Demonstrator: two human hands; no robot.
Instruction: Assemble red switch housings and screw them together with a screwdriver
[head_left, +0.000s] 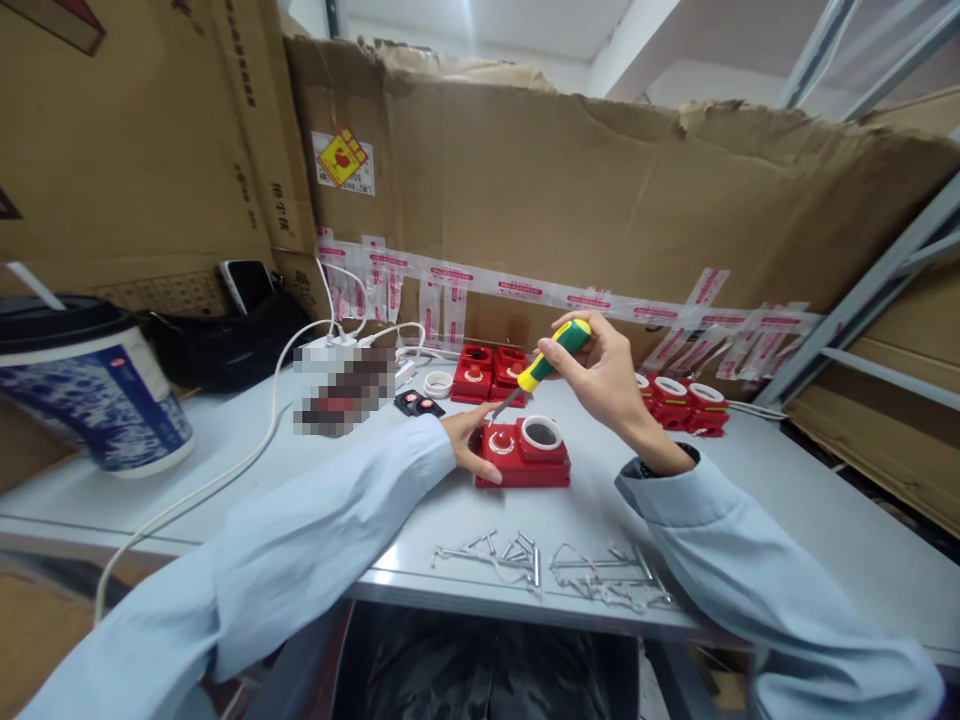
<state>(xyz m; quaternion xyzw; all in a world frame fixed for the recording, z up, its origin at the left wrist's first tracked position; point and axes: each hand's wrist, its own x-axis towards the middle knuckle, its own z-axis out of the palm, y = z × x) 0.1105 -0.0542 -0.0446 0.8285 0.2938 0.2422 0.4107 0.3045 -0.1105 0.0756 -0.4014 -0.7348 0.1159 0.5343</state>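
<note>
A red box-shaped device [529,474] with a round red knob and a white-ringed round opening lies on the grey table [420,520]. My left hand [472,450] grips its left end, thumb along the front and fingers behind. In my right hand [600,370] is a screwdriver [559,352] with a green and yellow handle, held at a slant. Its shaft points down and left to the device's back left corner, beside my left fingertips. I cannot make out the screw under the tip. Several loose screws [517,548] and metal pins with thin cords [600,572] lie near the front edge.
Behind stand more red devices [472,378], a white ring [438,384] and small black plates [418,403]. Several red units with white rings [686,396] sit at the right. A paper cup [97,390], white cable [259,440] and black bag [217,340] occupy the left. Cardboard [525,180] walls the back.
</note>
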